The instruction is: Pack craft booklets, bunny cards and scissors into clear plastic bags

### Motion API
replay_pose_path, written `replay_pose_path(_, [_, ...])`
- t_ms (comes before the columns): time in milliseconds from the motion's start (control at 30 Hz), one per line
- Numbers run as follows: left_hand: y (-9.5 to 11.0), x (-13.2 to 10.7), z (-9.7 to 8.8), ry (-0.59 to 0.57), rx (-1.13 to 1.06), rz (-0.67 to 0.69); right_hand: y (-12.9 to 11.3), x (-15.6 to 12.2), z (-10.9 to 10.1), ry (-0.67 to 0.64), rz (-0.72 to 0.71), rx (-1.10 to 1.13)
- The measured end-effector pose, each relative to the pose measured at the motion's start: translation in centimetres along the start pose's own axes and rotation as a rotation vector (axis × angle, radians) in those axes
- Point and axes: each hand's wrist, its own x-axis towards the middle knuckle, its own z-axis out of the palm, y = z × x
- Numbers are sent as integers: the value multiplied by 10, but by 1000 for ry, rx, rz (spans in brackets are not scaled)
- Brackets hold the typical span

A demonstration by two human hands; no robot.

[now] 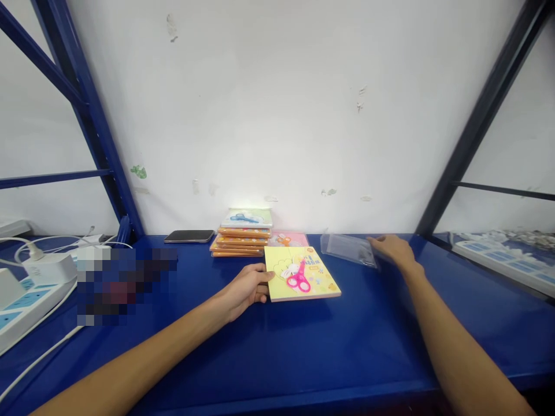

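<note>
The blue bench [277, 358] runs across the foreground, with a yellow craft book [301, 274] lying flat on it, pink scissors printed on its cover. The left hand [247, 289] sits just left of the book, half-curled, its fingertips against the book's edge; whether it grips cannot be told. The right hand [390, 249], right of the book, is open, resting on the end of a clear plastic sleeve [347, 250], which lies just beyond the book's right corner. Left of the book sits a white power strip [26, 306]. Directly behind the book stands a stack of orange books [238, 242], topped by a pale green book [246, 218], beside a pink book [286, 239]. A black smartphone [189, 236] lies further left, near the white wall [277, 104].
</note>
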Motion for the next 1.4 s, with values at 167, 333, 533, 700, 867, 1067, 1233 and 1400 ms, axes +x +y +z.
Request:
replay_pose_path(167, [-1, 0, 3, 13, 8, 18, -48, -21, 9, -37, -188, -48])
replay_pose_path(333, [-1, -5, 4, 15, 1, 15, -78, -99, 4, -303, -350, 64])
replay_pose_path(533, [3, -40, 3, 37, 20, 59, -83, -216, -1, -597, -361, 103])
replay_pose_path(700, [-2, -78, -3, 134, 39, 205, -93, -234, 13, -581, -538, 72])
replay_pose_path(867, [-11, -102, -17, 169, 25, 153, -85, -208, 22, -713, -457, 207])
replay_pose_path(1067, [-21, -103, -18, 199, -11, 117, -79, -199, 30, -758, -394, 291])
replay_pose_path(1233, [-28, -99, -18, 208, -12, 88, -76, -192, 32, -759, -335, 329])
replay_pose_path(1400, [-26, -98, -21, 175, -19, 100, -50, -165, 21, -592, -307, 237])
